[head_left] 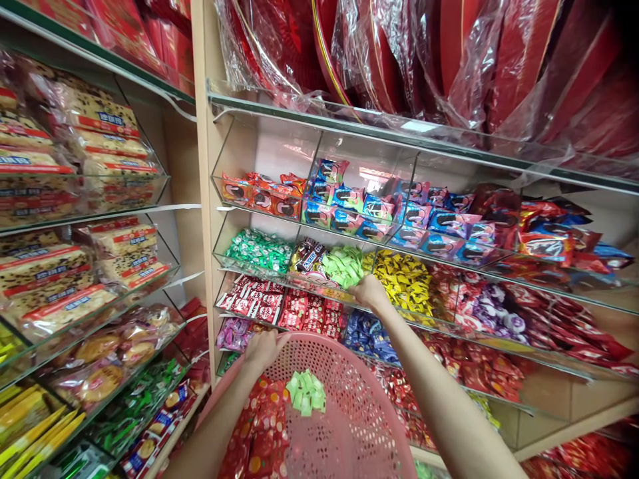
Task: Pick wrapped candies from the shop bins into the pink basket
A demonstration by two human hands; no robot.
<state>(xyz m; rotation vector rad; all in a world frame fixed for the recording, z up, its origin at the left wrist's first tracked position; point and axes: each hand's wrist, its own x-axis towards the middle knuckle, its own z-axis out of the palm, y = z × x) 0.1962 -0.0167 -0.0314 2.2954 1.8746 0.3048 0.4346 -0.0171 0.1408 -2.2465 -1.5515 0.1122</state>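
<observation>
The pink basket hangs in front of the lower shelves, its far rim in the grip of the left hand. Those fingers are hooked over the edge, probably to keep the mouth up and facing the shelves. Inside, a small heap of pale green sweets lies against the far wall, beside red packets gathered on the left; most likely the tilt lets things settle there.

The right hand is at the front edge of a bin of matching green sweets, its fingers curled inward — whether they grasp anything, I cannot tell.

Brown wrapped bars sit to the left of that bin and yellow sweets to its right, sorted by kind, presumably so each is easy to pick out. The clear front panel is a lip to reach over, while the basket itself hides part of the lower bins, including some blue sweets. Above are biscuit packs — and higher still, red round pieces in plastic. Packaged crackers fill shelves on the left.
</observation>
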